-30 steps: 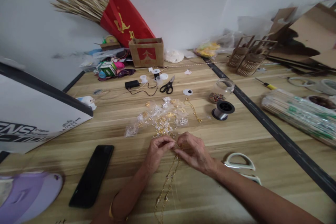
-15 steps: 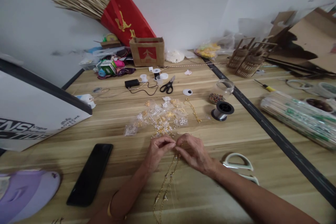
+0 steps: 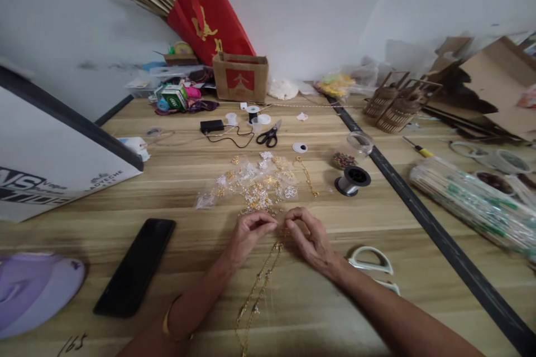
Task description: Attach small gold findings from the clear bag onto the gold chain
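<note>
My left hand [image 3: 252, 234] is closed in a pinch, thumb against the fingers; whatever sits at its tips is too small to make out. Facing it, a small gap away, my right hand [image 3: 309, 236] has its fingers curled and pinched. A gold chain [image 3: 254, 289] with small clear ornaments runs up from the table's near side to the fingertips of my right hand, doubled into a long loop. Just beyond both hands lies a heap of gold and silver jewellery findings [image 3: 256, 196], partly in clear little bags. A short gold chain [image 3: 309, 175] lies to its right.
Black scissors [image 3: 269, 135], a wire spool [image 3: 352, 181] and a bead jar [image 3: 345, 157] stand farther back. White-handled scissors [image 3: 371, 261] lie beside my right forearm. To the left are a black phone [image 3: 136, 268], a purple object [image 3: 37, 295] and a white box [image 3: 54, 150].
My hands have drawn slightly apart at the fingertips, which were touching before. The view has shifted a little, and the chain's loop lies slightly farther left.
</note>
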Demonstrator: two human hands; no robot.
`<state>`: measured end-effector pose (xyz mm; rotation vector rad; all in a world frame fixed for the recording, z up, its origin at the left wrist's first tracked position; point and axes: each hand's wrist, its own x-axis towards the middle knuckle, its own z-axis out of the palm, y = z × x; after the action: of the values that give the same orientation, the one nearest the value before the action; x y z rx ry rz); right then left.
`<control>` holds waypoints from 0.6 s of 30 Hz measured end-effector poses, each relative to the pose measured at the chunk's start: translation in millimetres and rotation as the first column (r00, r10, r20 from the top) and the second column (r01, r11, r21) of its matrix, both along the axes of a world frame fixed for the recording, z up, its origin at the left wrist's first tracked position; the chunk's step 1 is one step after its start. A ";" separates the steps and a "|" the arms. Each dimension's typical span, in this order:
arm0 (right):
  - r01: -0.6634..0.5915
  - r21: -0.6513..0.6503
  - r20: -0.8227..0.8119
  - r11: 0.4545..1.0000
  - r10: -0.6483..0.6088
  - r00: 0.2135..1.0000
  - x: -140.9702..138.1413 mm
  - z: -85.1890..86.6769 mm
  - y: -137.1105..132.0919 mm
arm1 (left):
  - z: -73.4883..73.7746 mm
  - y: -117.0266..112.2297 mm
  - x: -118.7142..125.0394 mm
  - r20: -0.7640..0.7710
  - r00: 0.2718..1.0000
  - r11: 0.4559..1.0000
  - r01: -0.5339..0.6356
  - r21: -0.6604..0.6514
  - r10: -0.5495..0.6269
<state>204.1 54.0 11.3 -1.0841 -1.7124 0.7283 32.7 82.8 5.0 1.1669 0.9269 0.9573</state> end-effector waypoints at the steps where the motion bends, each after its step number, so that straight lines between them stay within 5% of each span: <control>1: -0.011 0.002 0.006 1.000 0.011 1.000 -0.5 0.3 0.3 | 0.1 -0.1 -0.1 0.000 1.000 1.000 -0.001 0.003 0.001; 18: -0.066 0.088 0.115 0.994 0.055 0.992 -0.6 -9.3 4.5 | 1.9 -0.6 0.0 -0.024 1.000 0.998 0.002 0.068 -0.001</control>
<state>203.5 58.4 2.0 -1.0300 -1.8632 0.6295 32.7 82.2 6.9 1.2386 0.9183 0.9822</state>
